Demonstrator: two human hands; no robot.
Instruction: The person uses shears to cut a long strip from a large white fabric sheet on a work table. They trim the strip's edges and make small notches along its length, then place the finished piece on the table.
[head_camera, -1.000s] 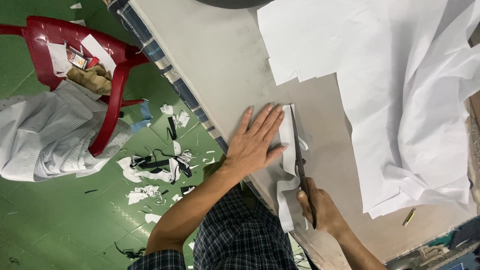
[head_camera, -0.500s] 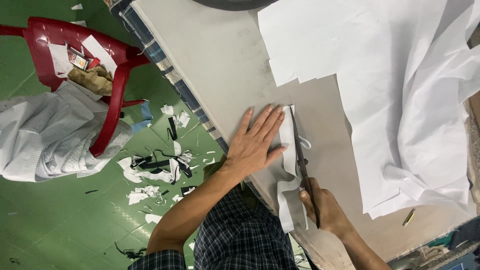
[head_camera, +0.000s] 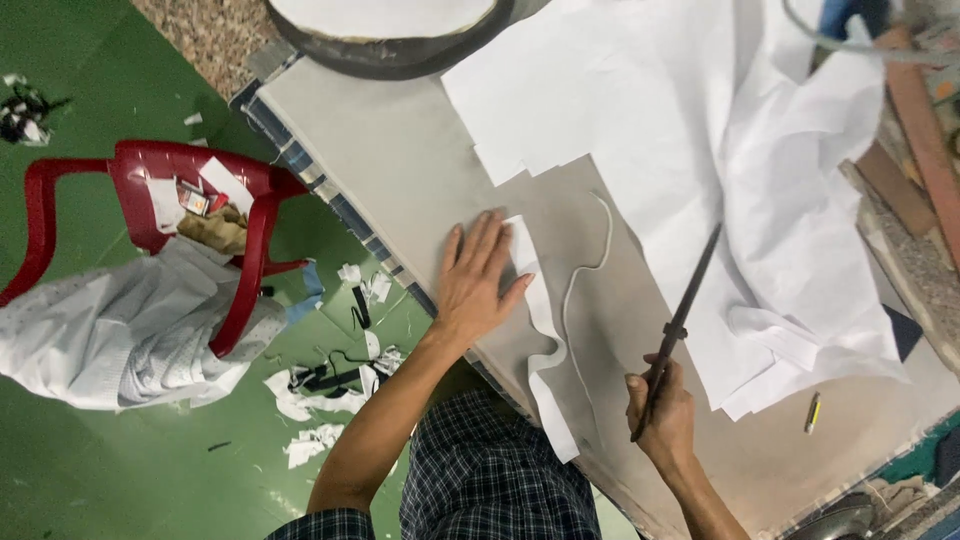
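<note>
My left hand (head_camera: 478, 277) lies flat, fingers spread, on grey fabric (head_camera: 400, 170) spread over the table, touching a white cloth strip (head_camera: 541, 330) at its right side. A thin cut-off white sliver (head_camera: 585, 270) curls on the grey fabric just right of that strip. My right hand (head_camera: 662, 420) grips the handles of long dark scissors (head_camera: 682, 318), whose blades are together and point up and to the right, lifted away from the strip. Large white cloth pieces (head_camera: 720, 140) cover the far right of the table.
A red plastic chair (head_camera: 170, 215) with a heap of pale cloth (head_camera: 120, 335) stands on the green floor at the left. Fabric scraps (head_camera: 320, 385) litter the floor by the table edge. A round dark-rimmed object (head_camera: 390, 40) sits at the top. A small yellow marker (head_camera: 813, 412) lies near the right.
The scissors have left the strip and swung up to the right. A thin sliver now lies free beside the strip. My left hand stays pressed flat. The view has shifted.
</note>
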